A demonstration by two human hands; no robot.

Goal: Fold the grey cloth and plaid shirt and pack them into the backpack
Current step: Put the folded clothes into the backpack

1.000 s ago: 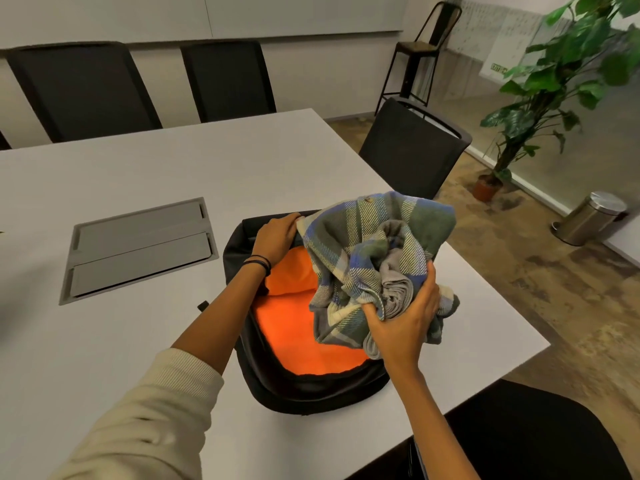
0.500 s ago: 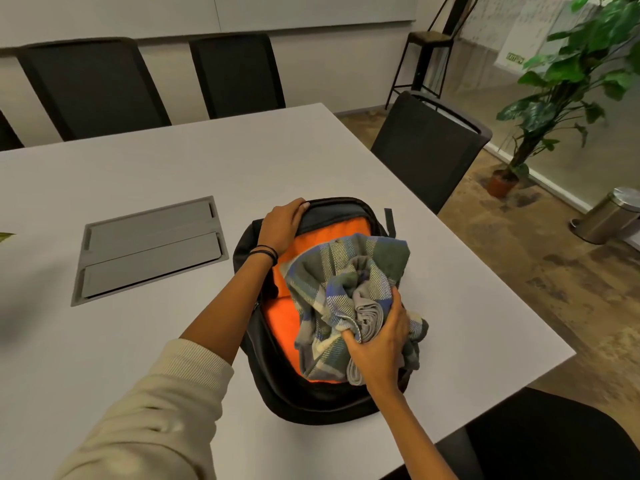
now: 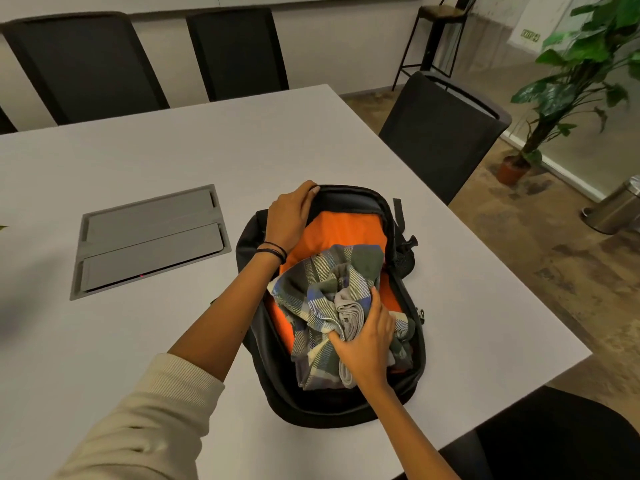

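A black backpack (image 3: 349, 408) with an orange lining lies open on the white table (image 3: 173, 150). Inside it sits the bundled plaid shirt (image 3: 311, 292), green, blue and cream, with the grey cloth (image 3: 351, 315) rolled into its middle. My right hand (image 3: 367, 344) grips the bundle at the grey cloth and holds it down in the lower part of the bag. My left hand (image 3: 289, 216) grips the upper left rim of the backpack's opening, fingers curled over the edge. Two black bands circle my left wrist.
A grey recessed cable hatch (image 3: 149, 237) sits in the table left of the bag. Black chairs (image 3: 440, 133) stand at the far and right sides, another at the near right corner (image 3: 554, 438). A potted plant (image 3: 571, 84) and a metal bin (image 3: 620, 209) stand on the floor to the right.
My right hand has lowered the plaid and grey bundle from above the bag down into the orange-lined compartment. My left hand has stayed on the bag's rim.
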